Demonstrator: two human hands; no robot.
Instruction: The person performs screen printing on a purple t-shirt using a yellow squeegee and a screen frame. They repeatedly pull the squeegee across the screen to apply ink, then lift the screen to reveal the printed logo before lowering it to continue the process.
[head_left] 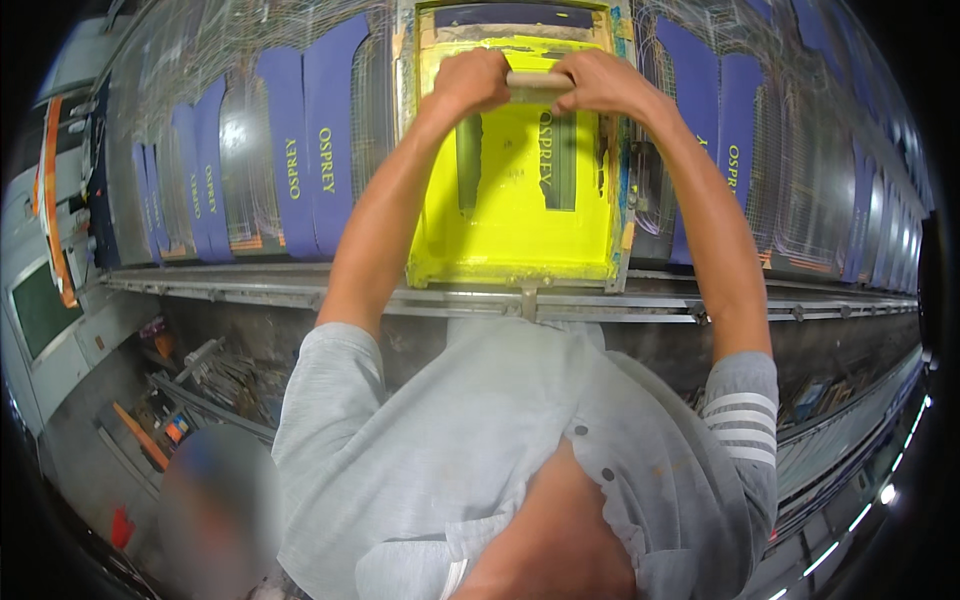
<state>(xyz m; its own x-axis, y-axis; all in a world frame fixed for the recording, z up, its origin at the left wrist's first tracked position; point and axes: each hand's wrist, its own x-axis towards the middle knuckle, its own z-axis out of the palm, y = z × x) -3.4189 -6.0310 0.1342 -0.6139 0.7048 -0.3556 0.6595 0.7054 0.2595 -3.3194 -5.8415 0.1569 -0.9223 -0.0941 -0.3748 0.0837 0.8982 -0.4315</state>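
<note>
Both hands grip a squeegee (538, 80) near the far end of a screen-printing frame (622, 235). My left hand (474, 80) closes round the left end of its pale handle, and my right hand (606, 84) wraps the right end. The blade below is mostly hidden by the hands and handle. Bright yellow ink (510, 245) covers much of the mesh inside the frame. Two darker strips show in the mesh, the right one (562, 170) with lettering in it.
Blue fabric panels (335, 120) with yellow lettering lie along the long table on both sides of the frame. A metal rail (250, 285) runs along the table's near edge. Another person (220, 510), blurred, is at the lower left, near an orange strip (140, 437) on the floor.
</note>
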